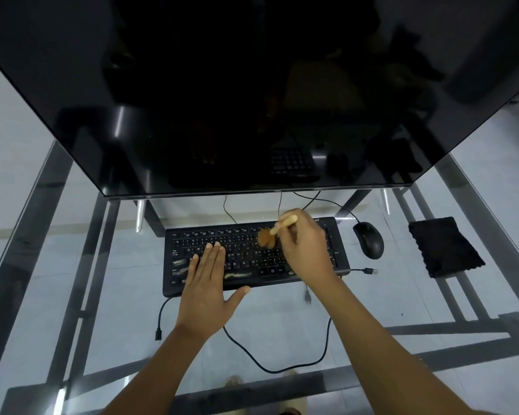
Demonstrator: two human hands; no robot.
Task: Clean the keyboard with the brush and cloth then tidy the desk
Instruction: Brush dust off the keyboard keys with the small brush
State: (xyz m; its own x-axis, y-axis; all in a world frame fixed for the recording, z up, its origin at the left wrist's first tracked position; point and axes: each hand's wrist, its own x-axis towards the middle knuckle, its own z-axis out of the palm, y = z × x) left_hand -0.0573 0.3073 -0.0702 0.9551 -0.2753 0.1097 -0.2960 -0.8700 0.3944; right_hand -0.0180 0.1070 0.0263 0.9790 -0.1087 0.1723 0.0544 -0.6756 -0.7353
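- My right hand grips the brush, bristles on the keyboard, upper right of centre.
- My left hand lies flat on the left keys, fingers straight.
- Mouse just right of the keyboard; cloth farther right.
- Dark monitor behind, on the glass desk.

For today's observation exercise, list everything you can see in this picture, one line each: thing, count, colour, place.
keyboard: 1, black, desk centre
brush: 1, tan handle and brown bristles, on the keys at the keyboard's right part
cloth: 1, black, far right, flat on desk
mouse: 1, black, right of keyboard
monitor: 1, black, behind keyboard
cables: several, black, around keyboard
desk: 1, glass with dark frame
left hand: flat on keyboard's left half
right hand: grips brush
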